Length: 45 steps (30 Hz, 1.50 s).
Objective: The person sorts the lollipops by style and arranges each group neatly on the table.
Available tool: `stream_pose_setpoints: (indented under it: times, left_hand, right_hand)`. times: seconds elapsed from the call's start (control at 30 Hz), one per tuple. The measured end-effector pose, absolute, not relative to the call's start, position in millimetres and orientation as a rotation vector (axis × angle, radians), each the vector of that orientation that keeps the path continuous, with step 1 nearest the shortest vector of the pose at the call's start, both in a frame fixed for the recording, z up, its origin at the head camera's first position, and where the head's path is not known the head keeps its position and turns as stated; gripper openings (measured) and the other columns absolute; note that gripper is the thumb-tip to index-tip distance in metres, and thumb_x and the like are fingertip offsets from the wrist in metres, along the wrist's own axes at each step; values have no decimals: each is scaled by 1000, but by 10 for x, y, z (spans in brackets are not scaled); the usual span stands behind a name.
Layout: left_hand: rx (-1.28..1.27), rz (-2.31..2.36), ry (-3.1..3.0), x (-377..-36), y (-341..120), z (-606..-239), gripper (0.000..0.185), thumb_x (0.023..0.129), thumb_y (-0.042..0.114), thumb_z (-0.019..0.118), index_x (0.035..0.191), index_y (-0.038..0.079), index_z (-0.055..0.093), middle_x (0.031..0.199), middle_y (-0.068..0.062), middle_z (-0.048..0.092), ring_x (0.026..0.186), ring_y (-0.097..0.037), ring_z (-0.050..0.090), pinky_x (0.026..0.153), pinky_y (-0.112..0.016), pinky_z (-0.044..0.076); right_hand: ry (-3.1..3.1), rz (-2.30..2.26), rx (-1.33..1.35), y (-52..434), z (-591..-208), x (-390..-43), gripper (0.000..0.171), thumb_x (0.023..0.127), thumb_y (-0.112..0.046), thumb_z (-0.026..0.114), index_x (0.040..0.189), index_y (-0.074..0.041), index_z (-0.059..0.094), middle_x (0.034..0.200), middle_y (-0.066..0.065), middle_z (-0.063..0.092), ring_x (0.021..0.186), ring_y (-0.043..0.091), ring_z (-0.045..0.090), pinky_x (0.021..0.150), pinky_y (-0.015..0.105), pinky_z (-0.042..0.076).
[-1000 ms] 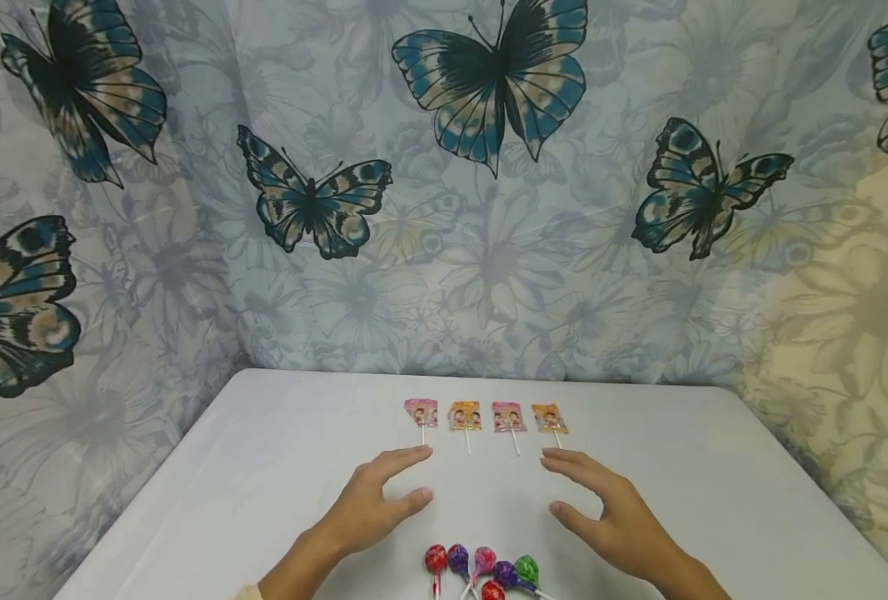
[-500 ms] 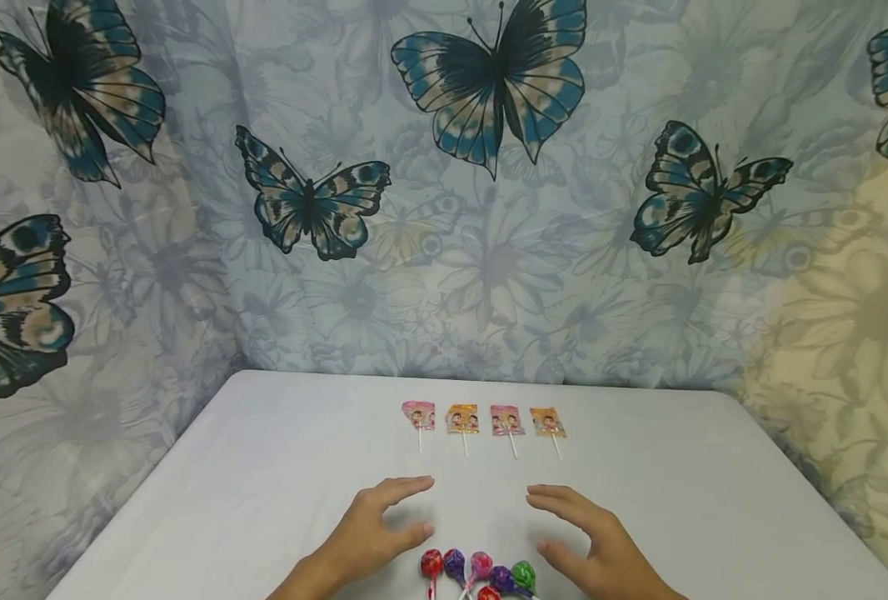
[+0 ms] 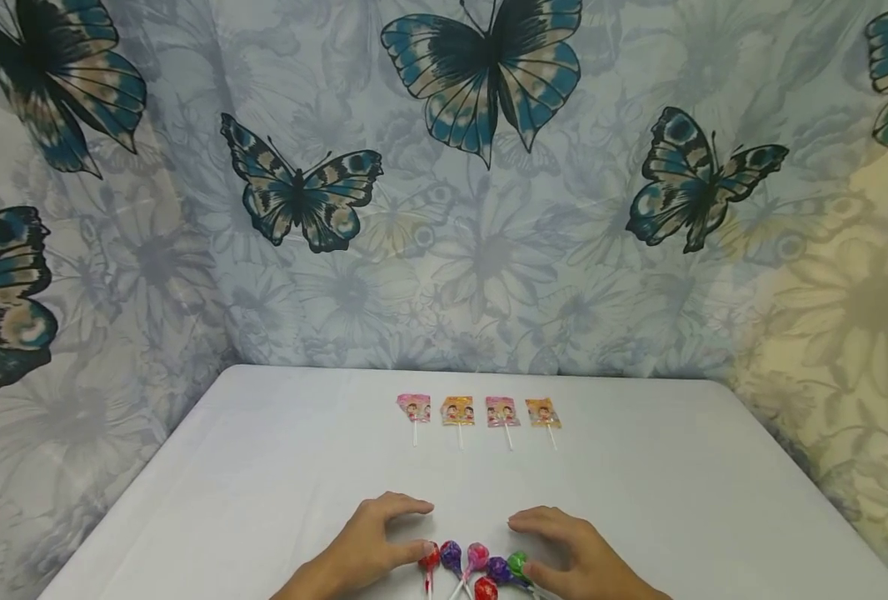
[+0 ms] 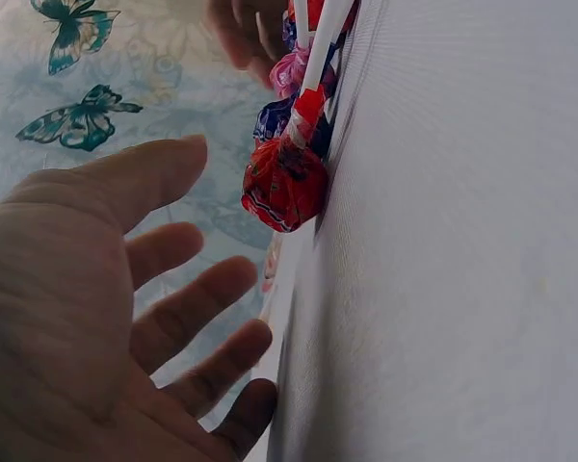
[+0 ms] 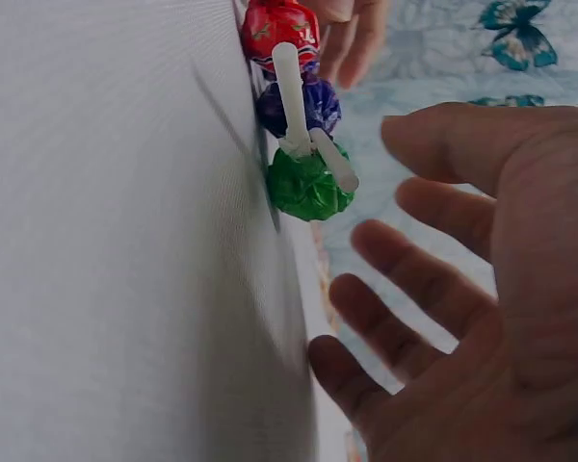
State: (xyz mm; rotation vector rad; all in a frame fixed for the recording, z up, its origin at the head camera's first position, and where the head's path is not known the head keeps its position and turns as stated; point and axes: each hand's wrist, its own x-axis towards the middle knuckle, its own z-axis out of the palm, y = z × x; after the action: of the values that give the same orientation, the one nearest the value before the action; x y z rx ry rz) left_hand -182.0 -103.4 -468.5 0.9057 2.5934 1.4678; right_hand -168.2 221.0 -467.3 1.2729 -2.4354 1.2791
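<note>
A cluster of round wrapped lollipops lies near the front of the table. In the head view, my left hand (image 3: 372, 537) is at its left, thumb tip beside a red lollipop (image 3: 429, 557). My right hand (image 3: 575, 554) is at the other side, thumb right by a green lollipop (image 3: 517, 562). Between them lie a purple lollipop (image 3: 451, 552), a pink lollipop (image 3: 477, 556), a second purple lollipop (image 3: 498, 570) and a red lollipop (image 3: 486, 588) in front. Both wrist views show relaxed, spread fingers holding nothing, beside the red lollipop (image 4: 285, 188) and the green lollipop (image 5: 310, 185).
Toward the back of the white table (image 3: 301, 450) is a row of flat-wrapped lollipops: a pink packet (image 3: 416, 408), an orange packet (image 3: 458, 411), another pink packet (image 3: 501, 412) and another orange packet (image 3: 544, 412). A butterfly-patterned cloth (image 3: 489, 317) hangs behind.
Both hands have come back from near the flat-wrapped row toward the front cluster and closer together, now flanking the round lollipops. The lollipops keep their arrangement.
</note>
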Motion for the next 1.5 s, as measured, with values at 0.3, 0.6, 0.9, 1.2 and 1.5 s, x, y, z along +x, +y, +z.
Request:
stream_pose_setpoints:
  times: [0.3, 0.6, 0.9, 1.2, 1.5]
  left_hand:
    - [1004, 1310, 2678, -1857, -986, -4744, 41, 78, 40, 80, 110, 15, 73, 110, 9, 61, 106, -13, 54, 92, -38, 43]
    - [1049, 1292, 2678, -1886, -1046, -4774, 31, 78, 39, 80, 102, 20, 76, 106, 18, 64, 109, -15, 52, 93, -41, 41]
    - [978, 1290, 2684, -1880, -1053, -4790, 31, 79, 43, 78, 103, 22, 77, 109, 10, 64, 108, -17, 53, 92, -43, 42]
    - [904, 1354, 2675, -1862, -1052, -4798, 32, 78, 43, 78, 101, 21, 77, 110, 3, 62, 106, -20, 56, 92, -45, 44]
    - [928, 1456, 2664, -1891, -1055, -4788, 29, 79, 33, 80, 102, 15, 76, 103, 11, 64, 102, -14, 58, 90, -38, 46]
  right_hand:
    - [-2542, 1291, 1264, 2272, -4711, -1673, 32, 90, -15, 70, 121, -10, 66, 115, 1, 63, 106, 14, 57, 89, 30, 46]
    - [-2732, 1271, 1169, 2207, -4655, -1702, 22, 90, -21, 69, 112, -17, 73, 106, -12, 65, 103, 11, 54, 85, 32, 48]
    - [-2765, 1244, 1125, 2207, -4675, -1701, 21, 89, -23, 70, 110, -21, 74, 104, -15, 65, 103, 11, 55, 84, 33, 49]
    - [-2780, 1268, 1125, 2211, -4693, -1701, 21, 90, -24, 69, 110, -19, 74, 104, -15, 65, 104, 11, 54, 85, 33, 48]
    - [-2779, 1229, 1108, 2207, -4683, -1692, 22, 90, -25, 69, 111, -20, 74, 106, -15, 63, 104, 11, 54, 85, 33, 48]
